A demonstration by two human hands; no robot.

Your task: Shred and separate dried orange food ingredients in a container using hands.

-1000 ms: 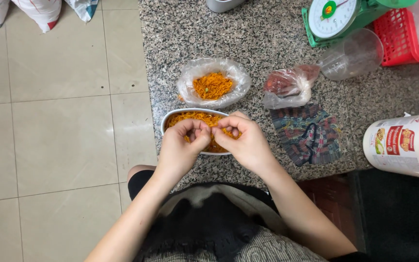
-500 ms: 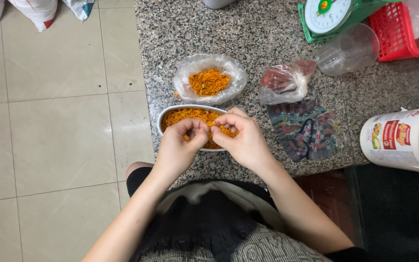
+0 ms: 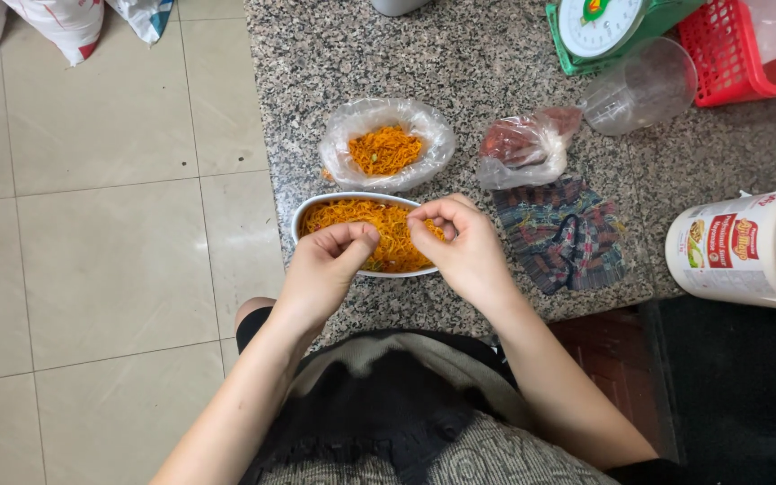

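White oval dish [image 3: 309, 216] of orange shredded noodles [image 3: 379, 235] sits right under both hands' fingers. Left hand [image 3: 327, 267] and right hand [image 3: 462, 247] fingertips pinched shut on strands; bagged orange portion [image 3: 386, 148] just beyond.

I see bare granite counter [image 3: 460, 63] above the noodle bag [image 3: 386, 144]: free passage | left of oval dish [image 3: 316, 211]: counter edge, then open floor | right blocked by red-filled bag [image 3: 523, 148], folded cloth [image 3: 563, 233], clear cup [image 3: 644, 85], white tub [image 3: 747, 247] | far right: scale [image 3: 604, 27], red basket [image 3: 720, 45].
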